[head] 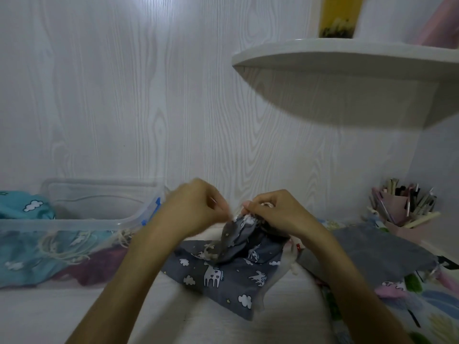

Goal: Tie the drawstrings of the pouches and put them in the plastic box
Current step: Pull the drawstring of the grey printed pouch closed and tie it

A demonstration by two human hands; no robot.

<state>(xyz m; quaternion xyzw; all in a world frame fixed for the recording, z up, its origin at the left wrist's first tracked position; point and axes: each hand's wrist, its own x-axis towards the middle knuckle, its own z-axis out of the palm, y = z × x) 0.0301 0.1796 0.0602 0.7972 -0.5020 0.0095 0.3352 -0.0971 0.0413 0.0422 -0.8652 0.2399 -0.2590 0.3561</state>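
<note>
A dark grey pouch [231,274] printed with white unicorns and clouds lies on the white table, its gathered neck lifted up. My right hand [270,212] grips that neck and a pale drawstring at its top. My left hand [196,207] is curled just left of it, blurred, pinching the other end of the drawstring. The clear plastic box [74,220] stands at the left with a teal pouch [19,259] and a purple pouch [96,266] with pale cords showing through its wall.
A plain grey pouch [367,254] lies to the right over patterned fabric [434,311]. A pink holder of pens [407,209] stands at the far right. A white shelf [347,58] juts out overhead. Teal cloud-print cloth [22,204] sits behind the box.
</note>
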